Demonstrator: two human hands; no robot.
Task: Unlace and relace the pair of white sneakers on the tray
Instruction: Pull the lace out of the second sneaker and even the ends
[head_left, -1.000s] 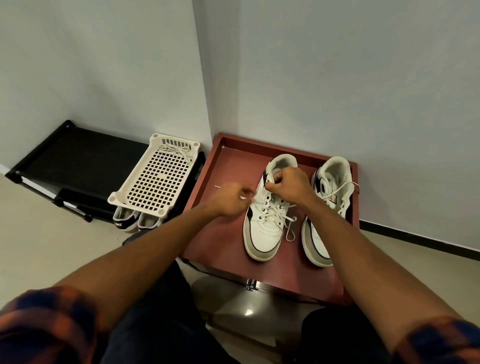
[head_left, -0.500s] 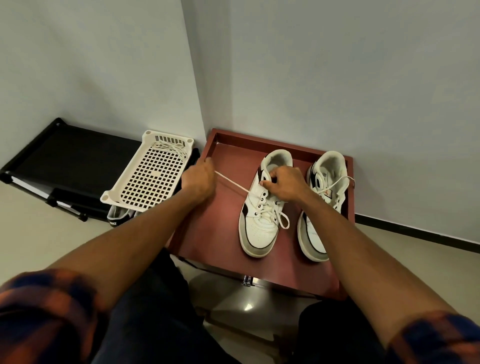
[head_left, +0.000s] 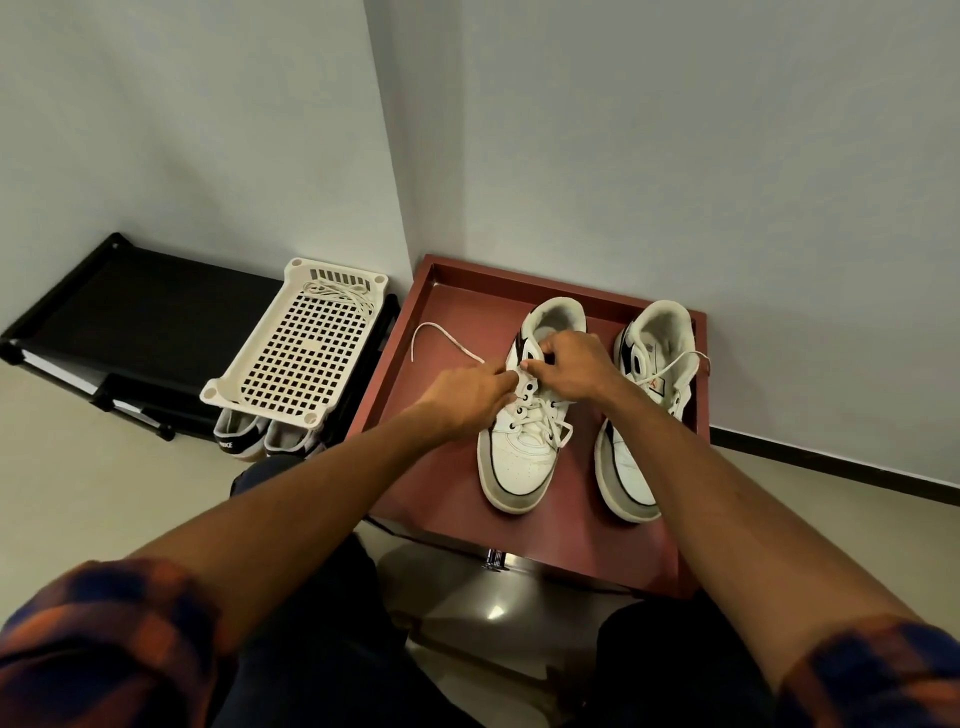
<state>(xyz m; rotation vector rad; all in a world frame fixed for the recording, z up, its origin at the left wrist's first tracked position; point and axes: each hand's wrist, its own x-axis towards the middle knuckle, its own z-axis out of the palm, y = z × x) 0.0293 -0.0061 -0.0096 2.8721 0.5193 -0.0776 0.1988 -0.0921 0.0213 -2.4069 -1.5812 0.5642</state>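
Observation:
Two white sneakers stand side by side on a dark red tray (head_left: 441, 467), toes toward me. My left hand (head_left: 467, 395) pinches the white lace (head_left: 441, 338) at the upper eyelets of the left sneaker (head_left: 522, 457); the lace's loose end curls over the tray to the left. My right hand (head_left: 569, 366) is closed on the same sneaker's upper part by the tongue, fingers at the top eyelets. The right sneaker (head_left: 631, 467) stands untouched, partly behind my right forearm, its lace loose over the collar.
A white perforated plastic basket (head_left: 296, 353) holding a loose lace sits left of the tray on a black rack (head_left: 130, 306). Another pair of shoes (head_left: 260, 441) pokes out under the basket. Walls meet in a corner just behind the tray. A metal stool base shows below.
My left hand pulled the lace out far to the left, then came back to the left sneaker's eyelets. The freed lace end now lies slack on the tray. The right hand stayed put.

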